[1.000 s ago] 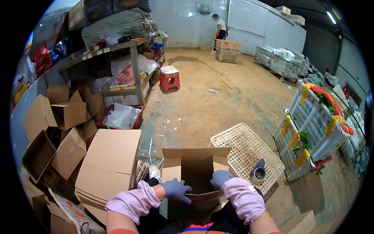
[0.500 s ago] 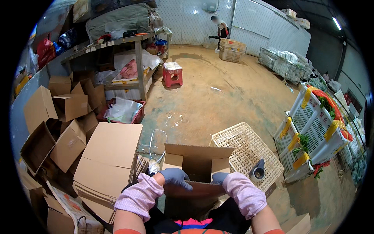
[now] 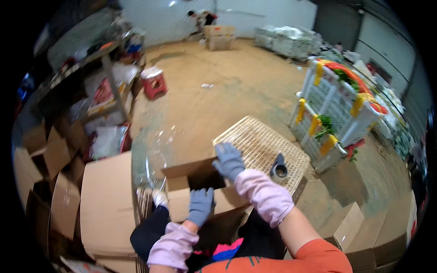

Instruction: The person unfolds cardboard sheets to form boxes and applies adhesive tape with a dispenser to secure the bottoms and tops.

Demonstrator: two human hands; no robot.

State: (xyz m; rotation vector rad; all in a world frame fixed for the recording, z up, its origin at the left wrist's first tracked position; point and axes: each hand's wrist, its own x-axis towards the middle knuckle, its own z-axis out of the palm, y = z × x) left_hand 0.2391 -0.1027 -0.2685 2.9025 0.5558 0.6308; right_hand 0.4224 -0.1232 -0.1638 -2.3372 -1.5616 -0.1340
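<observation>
An open cardboard box [image 3: 230, 200] stands in front of me between my legs, its flaps sticking up. My left hand [image 3: 200, 207], in a grey glove, lies at the near flap with its fingers stretched out. My right hand [image 3: 229, 161], gloved alike, reaches across to the box's far right corner with its fingers apart. Pink checked sleeve covers are on both forearms. Beside the right hand lies a cream lattice plastic crate [image 3: 255, 141]. A grey tape dispenser [image 3: 279, 168] rests on it. The lower inside of the box is dark.
Flattened cardboard [image 3: 107, 204] is stacked at left, near several opened boxes [image 3: 52, 157]. White crates [image 3: 334, 104] with greens stand at right. More cardboard [image 3: 350, 227] lies at lower right. Further off are a red stool [image 3: 154, 84] and a person [image 3: 200, 20] beside stacked crates.
My right hand has let go of the near flap and moved to the far corner. The left hand stays at the near flap, its fingers straighter. My view has swung right.
</observation>
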